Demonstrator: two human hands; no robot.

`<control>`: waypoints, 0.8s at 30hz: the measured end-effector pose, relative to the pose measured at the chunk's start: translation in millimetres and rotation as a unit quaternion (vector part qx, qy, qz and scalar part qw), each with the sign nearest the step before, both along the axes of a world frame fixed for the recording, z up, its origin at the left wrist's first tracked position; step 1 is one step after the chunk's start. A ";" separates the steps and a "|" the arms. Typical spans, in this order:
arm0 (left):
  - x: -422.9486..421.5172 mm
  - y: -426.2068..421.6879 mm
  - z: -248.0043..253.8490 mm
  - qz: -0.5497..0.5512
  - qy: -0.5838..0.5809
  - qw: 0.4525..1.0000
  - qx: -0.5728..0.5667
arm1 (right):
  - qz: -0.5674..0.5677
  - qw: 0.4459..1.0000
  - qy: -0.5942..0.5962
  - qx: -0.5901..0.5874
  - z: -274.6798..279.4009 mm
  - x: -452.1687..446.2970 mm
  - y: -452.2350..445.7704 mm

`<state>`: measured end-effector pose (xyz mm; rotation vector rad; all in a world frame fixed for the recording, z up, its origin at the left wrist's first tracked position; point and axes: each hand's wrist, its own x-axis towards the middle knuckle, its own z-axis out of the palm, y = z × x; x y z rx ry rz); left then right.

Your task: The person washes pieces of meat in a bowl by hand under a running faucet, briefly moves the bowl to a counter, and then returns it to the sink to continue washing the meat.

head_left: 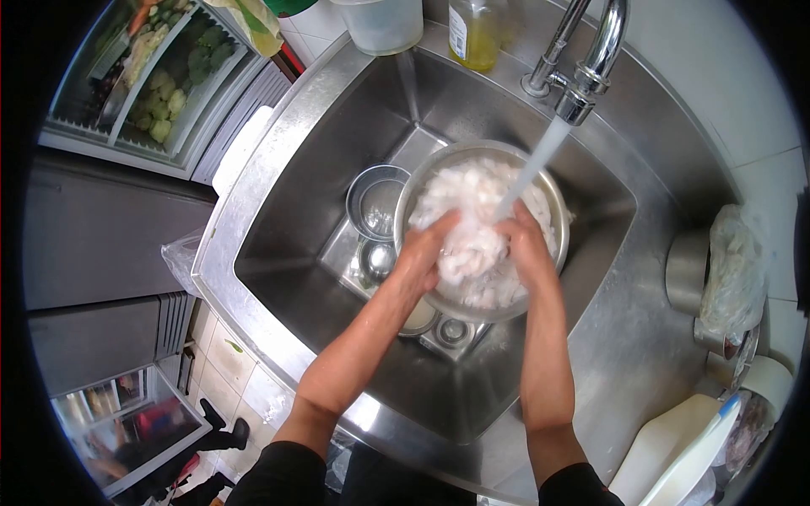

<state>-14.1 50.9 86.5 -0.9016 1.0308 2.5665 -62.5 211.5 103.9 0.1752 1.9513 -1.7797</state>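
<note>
A round metal bowl (477,148) sits in the steel sink, full of wet, whitish, soft raw pieces (481,181) whose exact kind I cannot make out. My left hand (429,249) dips into the bowl from the left, its fingers curled round a clump of these pieces. From the right, my right hand (527,249) grips the same clump, thumb on top. Both hands' fingertips are partly hidden among the pieces. Water (537,160) runs from the chrome tap (606,51) into the bowl, close to my right hand.
Smaller metal bowls (377,198) lie on the sink floor to the left. A bottle of yellow liquid (474,38) and a plastic tub (380,25) stand at the back edge. At right are metal pots (688,274) and a white board (675,447). Fridges (101,228) stand left.
</note>
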 end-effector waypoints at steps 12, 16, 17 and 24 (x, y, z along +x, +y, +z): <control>2.2 4.0 17.3 0.056 0.047 0.993 -0.087 | 0.066 0.991 -0.086 0.076 15.5 1.0 -2.8; 2.4 4.6 16.6 0.058 0.067 0.993 -0.077 | 0.035 0.999 0.010 0.028 4.2 4.0 -3.3; 2.7 5.4 15.5 0.058 0.074 0.992 -0.088 | 0.032 0.999 0.021 0.021 0.6 3.5 -3.3; 4.9 8.0 17.8 0.069 0.099 0.984 -0.131 | -0.010 0.997 0.066 -0.033 -5.5 3.3 -7.6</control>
